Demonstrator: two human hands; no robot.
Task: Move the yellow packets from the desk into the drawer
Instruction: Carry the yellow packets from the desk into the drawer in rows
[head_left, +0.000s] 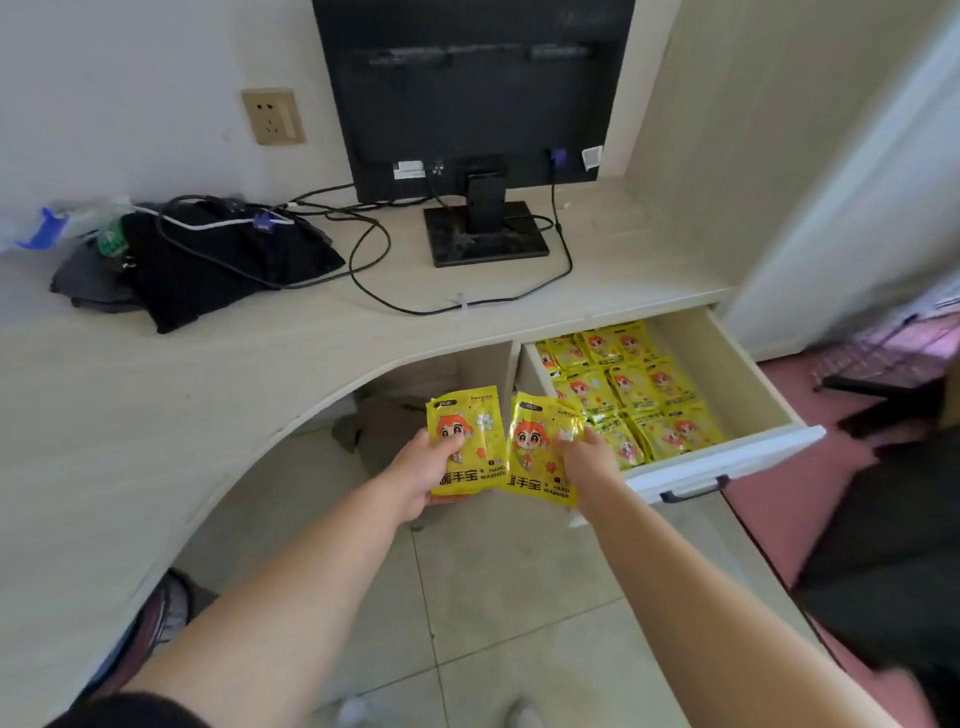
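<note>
– Off the curved front edge of the desk (208, 374), above the floor tiles (493, 597), saw two yellow packets held up side by side. Noticed the same?

– Did. Found the left hand (426, 467) gripping the left packet (465, 441), thumb pressed on its printed face, fingers curled underneath.

– And on the other side?

– Saw the right hand (582, 457) holding the right packet (543, 452), fingers curled onto its right edge. Could not make out the thumb. Placed that packet near the front left corner of the drawer (727, 364), with its left edge almost touching the other packet.

– Checked the drawer itself?

– Found it pulled out under the right end of the desk, holding rows of overlapping stored packets (634, 395) from back to front. Noted a dark handle (696, 491) on its white front.

– Looked over the desk top too?

– Saw a monitor (467, 88) at the back edge, rear side facing this way, on a square black stand (485, 234). Spotted black cables (374, 260) looping across the middle and a heap of black cloth (223, 260) toward the back left. Noted a wall socket (272, 117) above that heap.
</note>
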